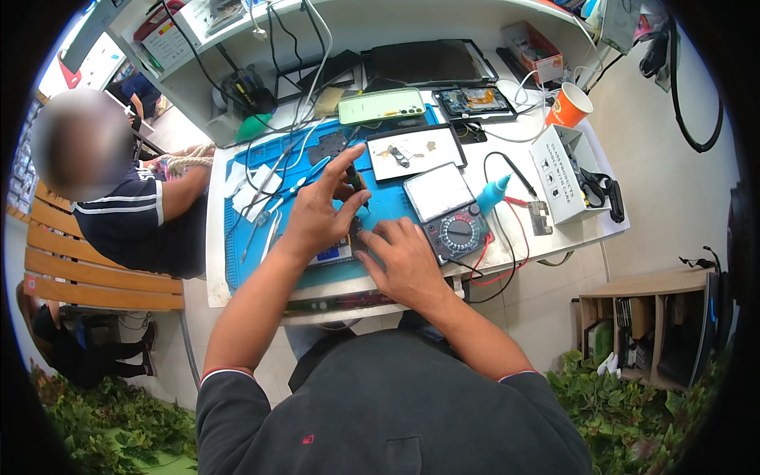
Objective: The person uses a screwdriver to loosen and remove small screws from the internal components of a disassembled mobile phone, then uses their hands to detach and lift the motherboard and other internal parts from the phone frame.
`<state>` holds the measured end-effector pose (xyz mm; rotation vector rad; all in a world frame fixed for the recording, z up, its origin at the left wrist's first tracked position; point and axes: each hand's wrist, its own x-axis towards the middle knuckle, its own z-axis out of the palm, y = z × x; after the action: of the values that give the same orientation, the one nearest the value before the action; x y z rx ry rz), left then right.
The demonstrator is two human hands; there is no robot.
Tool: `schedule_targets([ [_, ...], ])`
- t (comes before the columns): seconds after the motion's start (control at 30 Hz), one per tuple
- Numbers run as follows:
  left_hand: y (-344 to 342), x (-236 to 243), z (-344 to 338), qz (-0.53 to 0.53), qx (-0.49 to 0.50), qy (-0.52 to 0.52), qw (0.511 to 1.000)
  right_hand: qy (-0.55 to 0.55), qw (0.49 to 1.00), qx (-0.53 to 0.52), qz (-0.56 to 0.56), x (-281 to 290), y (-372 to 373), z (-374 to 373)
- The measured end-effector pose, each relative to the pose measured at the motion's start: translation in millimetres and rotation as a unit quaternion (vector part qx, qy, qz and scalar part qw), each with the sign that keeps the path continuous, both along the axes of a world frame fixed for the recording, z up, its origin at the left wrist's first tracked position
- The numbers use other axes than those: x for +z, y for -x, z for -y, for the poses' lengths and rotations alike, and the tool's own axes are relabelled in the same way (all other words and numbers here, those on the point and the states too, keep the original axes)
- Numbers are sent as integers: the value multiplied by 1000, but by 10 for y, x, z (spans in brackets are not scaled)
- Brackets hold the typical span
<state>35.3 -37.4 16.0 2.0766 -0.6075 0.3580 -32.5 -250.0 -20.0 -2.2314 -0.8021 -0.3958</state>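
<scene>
My left hand [317, 218] grips a dark screwdriver [354, 179], index finger raised at its top end and thumb along its side. The shaft points down at an opened phone [336, 252] on the blue work mat [305, 279]. My right hand [405, 257] closes on the phone's right end with thumb and curled fingers. Both hands cover much of the phone, so its inside shows only in part. Just right of my right hand lies a multimeter [457, 231] with red and black leads.
Tweezers [271, 235] and a blue-white brush [299, 184] lie left. Beyond are a tray of small parts [417, 152] and a green phone [381, 106]. Right stand a blue bottle [492, 192], an orange cup [568, 105] and a white box [564, 178]. A person [134, 206] sits at the left.
</scene>
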Motion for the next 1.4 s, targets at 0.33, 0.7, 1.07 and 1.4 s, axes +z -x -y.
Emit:
schedule_targets([
  [0.33, 143, 115, -350, -109, 36, 236, 965, -20, 1000, -2, 0, -10, 4, -3],
  [0.7, 405, -19, -352, -245, 64, 243, 937, -24, 1000, 3, 3, 0, -4, -1],
  [1.07, 372, -2, -340, -264, 79, 200, 940, -24, 1000, 1, 5, -1, -3, 0],
  [1.4, 381, 18, -320, -259, 77, 172, 947, -14, 1000, 1, -11, 0, 8, 9],
])
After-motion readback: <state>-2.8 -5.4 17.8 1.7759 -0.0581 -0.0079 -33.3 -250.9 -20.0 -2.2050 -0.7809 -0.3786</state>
